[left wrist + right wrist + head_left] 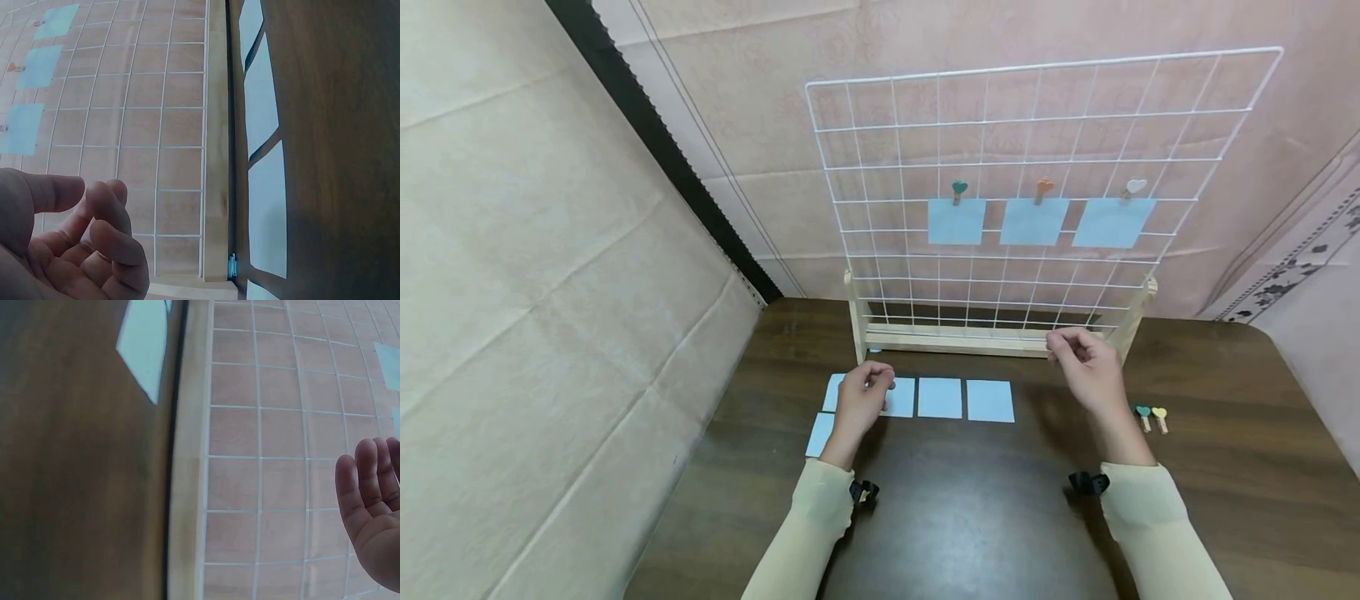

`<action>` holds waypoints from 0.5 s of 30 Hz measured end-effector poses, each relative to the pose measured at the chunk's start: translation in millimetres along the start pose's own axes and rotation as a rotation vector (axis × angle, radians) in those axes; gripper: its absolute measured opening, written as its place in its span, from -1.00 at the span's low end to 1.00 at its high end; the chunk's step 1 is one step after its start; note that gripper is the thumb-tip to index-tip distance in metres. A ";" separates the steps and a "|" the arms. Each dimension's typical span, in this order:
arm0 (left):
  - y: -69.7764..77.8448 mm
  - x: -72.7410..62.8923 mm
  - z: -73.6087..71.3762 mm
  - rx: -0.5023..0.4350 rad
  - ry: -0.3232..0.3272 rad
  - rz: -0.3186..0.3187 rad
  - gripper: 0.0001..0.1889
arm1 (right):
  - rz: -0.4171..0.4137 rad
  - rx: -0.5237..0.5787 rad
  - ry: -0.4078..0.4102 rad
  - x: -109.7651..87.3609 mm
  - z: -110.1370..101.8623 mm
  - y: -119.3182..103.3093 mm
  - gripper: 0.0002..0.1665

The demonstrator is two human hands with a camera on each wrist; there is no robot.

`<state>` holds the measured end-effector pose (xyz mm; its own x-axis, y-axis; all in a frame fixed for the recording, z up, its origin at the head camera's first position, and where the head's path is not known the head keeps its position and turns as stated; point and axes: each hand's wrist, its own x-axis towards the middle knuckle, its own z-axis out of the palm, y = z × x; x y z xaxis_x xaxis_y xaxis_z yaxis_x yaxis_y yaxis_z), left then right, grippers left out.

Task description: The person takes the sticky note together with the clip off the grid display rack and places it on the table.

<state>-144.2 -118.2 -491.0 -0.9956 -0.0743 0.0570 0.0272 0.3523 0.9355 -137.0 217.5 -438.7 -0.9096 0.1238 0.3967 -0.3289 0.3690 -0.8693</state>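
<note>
Pale sleeves (pixel 808 533) nearest head camera. Left hand (pixel 860 400): fingers loosely curled, grip narrow and empty, above blue cards (pixel 990 401) on table (pixel 940 508). Right hand (pixel 1088 371): fingers relaxed, grip empty, near wire grid (pixel 1042 67). Three hung cards (pixel 1034 222) on grid, heart-topped pegs (pixel 1043 190) at their upper edges. Two loose pegs (pixel 1161 419) on table, right of right hand.

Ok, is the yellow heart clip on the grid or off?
Off: the yellow heart clip lies on the table, beside a green clip.
</note>
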 end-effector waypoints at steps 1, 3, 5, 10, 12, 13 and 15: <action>0.3 0.2 0.3 -0.003 -0.001 -0.001 -0.83 | -0.003 -0.001 -0.003 2.2 0.2 -0.2 -0.78; 1.1 1.0 0.7 -0.001 -0.002 0.003 -0.84 | -0.008 -0.007 -0.017 6.7 0.4 -2.0 -0.77; 1.5 2.8 1.5 -0.002 -0.009 0.010 -0.84 | -0.015 -0.014 -0.032 11.2 0.7 -4.9 -0.76; 3.3 8.8 1.3 0.004 -0.026 0.033 -0.80 | -0.056 -0.041 -0.061 19.8 2.4 -16.0 -0.76; 5.2 11.2 -0.1 0.010 -0.026 0.038 -0.79 | -0.071 -0.047 -0.067 23.2 3.1 -20.5 -0.76; 6.9 12.3 -1.1 0.010 -0.026 0.041 -0.79 | -0.079 -0.047 -0.069 25.0 3.4 -22.3 -0.76; 10.1 14.0 -3.3 0.008 -0.026 0.045 -0.79 | -0.094 -0.046 -0.069 28.6 4.0 -25.3 -0.77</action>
<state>-157.5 -118.8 -479.6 -0.9954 -0.0339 0.0899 0.0716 0.3626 0.9292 -155.8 208.0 -406.5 -0.8911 0.0241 0.4532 -0.4029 0.4178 -0.8143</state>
